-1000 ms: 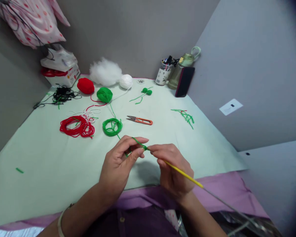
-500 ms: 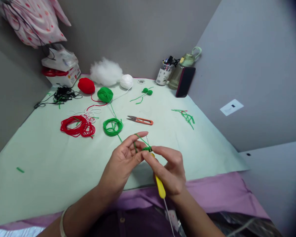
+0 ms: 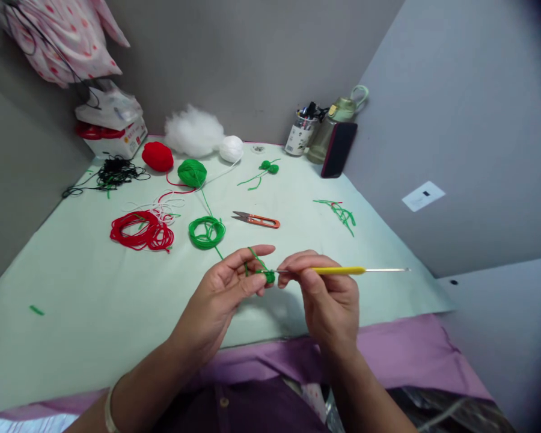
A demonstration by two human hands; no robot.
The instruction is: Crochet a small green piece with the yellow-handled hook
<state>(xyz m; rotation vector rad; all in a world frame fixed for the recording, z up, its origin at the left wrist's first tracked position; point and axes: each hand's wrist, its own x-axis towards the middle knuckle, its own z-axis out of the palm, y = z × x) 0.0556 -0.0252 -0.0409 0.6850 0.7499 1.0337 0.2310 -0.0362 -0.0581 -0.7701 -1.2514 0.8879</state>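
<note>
Between the thumb and fingers of my left hand (image 3: 225, 291) is a small green crochet piece (image 3: 269, 276). Green yarn loops over its raised index finger and runs down to the piece. My right hand (image 3: 327, 294) is closed round a crochet hook (image 3: 342, 271) with a yellow handle, held nearly level. Its thin metal tip reaches left into the green stitches; a second metal end sticks out to the right. Behind my left hand lies a coil of green yarn (image 3: 206, 233), its strand passing toward that hand. Orange-handled thread snips (image 3: 256, 220) rest beyond my hands.
Farther back are a green yarn ball (image 3: 192, 173), red ball (image 3: 157, 157), white ball (image 3: 231, 148) and fluffy stuffing (image 3: 195, 131). A red yarn coil (image 3: 142, 231) and black yarn (image 3: 117, 173) lie left. A phone (image 3: 339, 150) leans against a bottle (image 3: 320, 139); green scraps (image 3: 340, 214) lie right.
The crochet hook has swung from pointing steeply down toward me to nearly level, its free end now to the right. My right hand has moved right and turned with it.
</note>
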